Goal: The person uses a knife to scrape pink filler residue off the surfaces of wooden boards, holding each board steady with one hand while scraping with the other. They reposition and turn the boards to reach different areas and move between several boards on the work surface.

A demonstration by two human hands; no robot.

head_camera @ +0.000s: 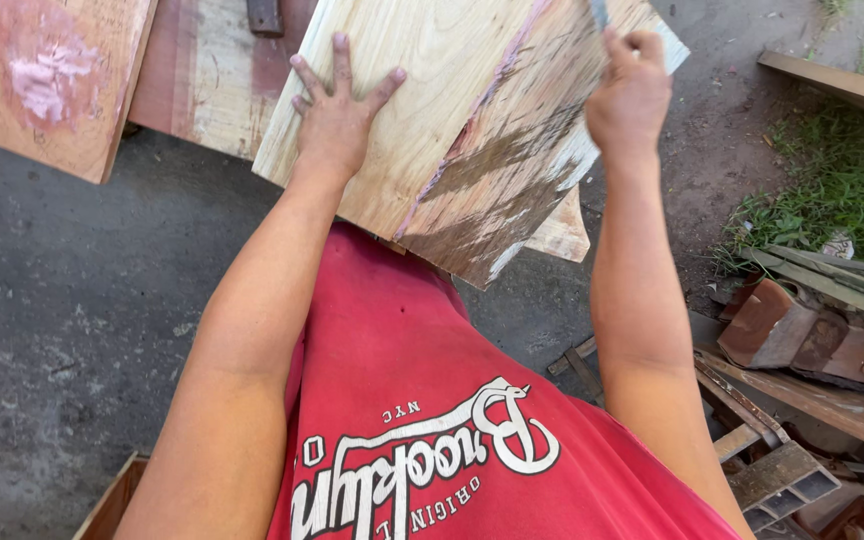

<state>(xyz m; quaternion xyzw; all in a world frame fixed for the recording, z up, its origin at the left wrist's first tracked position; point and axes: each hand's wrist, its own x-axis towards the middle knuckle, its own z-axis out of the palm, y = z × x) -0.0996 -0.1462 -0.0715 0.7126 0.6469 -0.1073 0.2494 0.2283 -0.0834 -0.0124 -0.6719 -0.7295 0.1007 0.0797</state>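
I see the left hand (337,110) pressed flat, fingers spread, steadying the wooden board (452,120) at chest height; the right hand (630,90) pinches a thin tool, marking step, needs steadiness.

pale wooden board (452,110), tilted, stained streaks

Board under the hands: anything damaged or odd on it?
Yes. The board has a pinkish crack-like line running diagonally down it, with dark grey staining beside it. The left hand lies flat on it; the right hand is blurred.
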